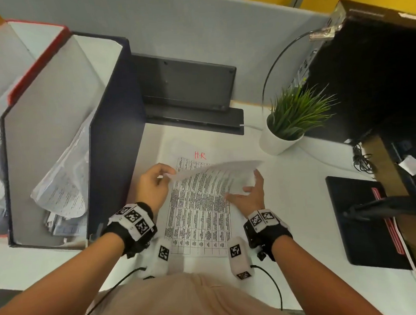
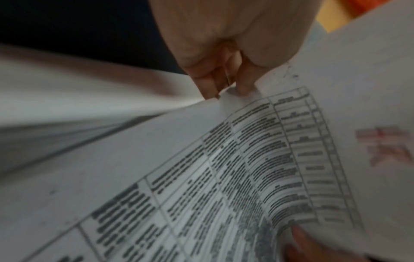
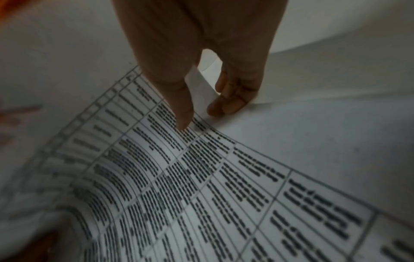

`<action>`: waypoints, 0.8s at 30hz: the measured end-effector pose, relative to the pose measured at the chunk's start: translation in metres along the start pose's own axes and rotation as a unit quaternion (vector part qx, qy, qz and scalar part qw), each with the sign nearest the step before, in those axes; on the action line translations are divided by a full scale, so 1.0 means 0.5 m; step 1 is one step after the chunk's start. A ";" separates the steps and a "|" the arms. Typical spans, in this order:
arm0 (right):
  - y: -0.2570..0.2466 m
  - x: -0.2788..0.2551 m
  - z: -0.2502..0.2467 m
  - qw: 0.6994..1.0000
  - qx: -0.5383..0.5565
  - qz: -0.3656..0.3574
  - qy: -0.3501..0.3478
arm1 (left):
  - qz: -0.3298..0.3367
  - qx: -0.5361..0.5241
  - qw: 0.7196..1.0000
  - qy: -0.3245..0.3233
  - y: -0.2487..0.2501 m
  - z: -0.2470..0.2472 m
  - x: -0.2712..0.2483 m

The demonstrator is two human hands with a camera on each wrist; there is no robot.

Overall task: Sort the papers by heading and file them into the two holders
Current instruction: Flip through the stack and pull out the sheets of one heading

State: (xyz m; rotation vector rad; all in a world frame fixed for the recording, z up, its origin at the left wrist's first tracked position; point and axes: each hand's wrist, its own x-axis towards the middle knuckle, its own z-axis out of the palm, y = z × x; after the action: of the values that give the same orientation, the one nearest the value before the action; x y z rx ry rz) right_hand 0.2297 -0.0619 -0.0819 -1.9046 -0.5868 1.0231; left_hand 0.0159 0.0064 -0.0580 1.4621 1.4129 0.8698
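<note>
Fingertips of left hand pinching the thin, limp top sheet at its left corner; right hand gripping the opposite edge, thumb above, fingers beneath. Lifted off a flat printed table page headed "H.R" on the white desk. Rigid navy file holder, then a red-edged holder, standing left, both stuffed with curled papers. Heading legible only from head view; wrist views blurred.

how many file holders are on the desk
2. The dark blue holder stands left of the papers on the desk, sheets curled inside it. The red holder sits just behind it at the far left, partly cut off by the frame; more could be hidden.
</note>
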 end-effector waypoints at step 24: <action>0.018 -0.006 -0.012 0.989 0.142 0.032 0.015 | -0.155 0.235 0.959 -0.024 -0.008 0.007 0.075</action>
State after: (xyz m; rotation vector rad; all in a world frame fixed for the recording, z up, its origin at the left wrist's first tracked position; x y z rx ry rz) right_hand 0.2330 -0.0715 -0.0867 -1.6915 -0.3437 1.0566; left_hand 0.0214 0.0430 -0.0665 1.5273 1.8338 0.3084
